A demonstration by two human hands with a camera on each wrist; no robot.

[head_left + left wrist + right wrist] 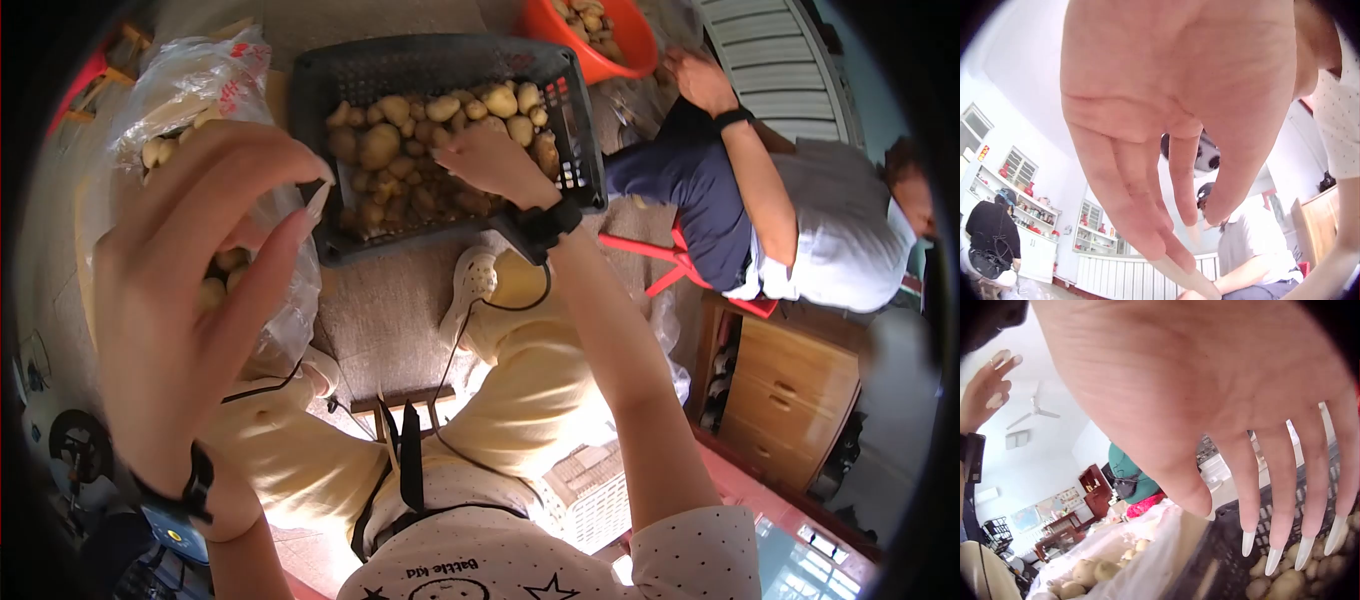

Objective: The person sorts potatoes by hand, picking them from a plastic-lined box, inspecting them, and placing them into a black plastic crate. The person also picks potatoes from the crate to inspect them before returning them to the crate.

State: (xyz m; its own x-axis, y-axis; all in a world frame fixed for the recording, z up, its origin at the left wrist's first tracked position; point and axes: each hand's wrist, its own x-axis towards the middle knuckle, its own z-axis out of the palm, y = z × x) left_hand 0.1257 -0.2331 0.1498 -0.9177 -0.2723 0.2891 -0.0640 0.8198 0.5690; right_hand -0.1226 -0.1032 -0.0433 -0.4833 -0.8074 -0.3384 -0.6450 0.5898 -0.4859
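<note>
Potatoes [380,147] of mixed sizes, along with smaller ones, lie in a black plastic crate [420,58] on the floor. My right hand [497,165] reaches in over them. In the right wrist view its long-nailed fingers [1282,506] are extended and spread, pointing down at the potatoes with nothing between them. My left hand [190,260] is raised high at the left, close to the head camera. Its fingers and thumb curve loosely with an empty gap between them, as the left wrist view also shows. Beneath it stands a clear plastic bag [290,290] with potatoes inside.
An orange-red basin [600,62] holding potatoes sits beyond the crate. At the right another person [840,220] sits on a red stool [665,258]. A wooden cabinet [785,385] stands behind them. A black cable [465,320] runs past my legs.
</note>
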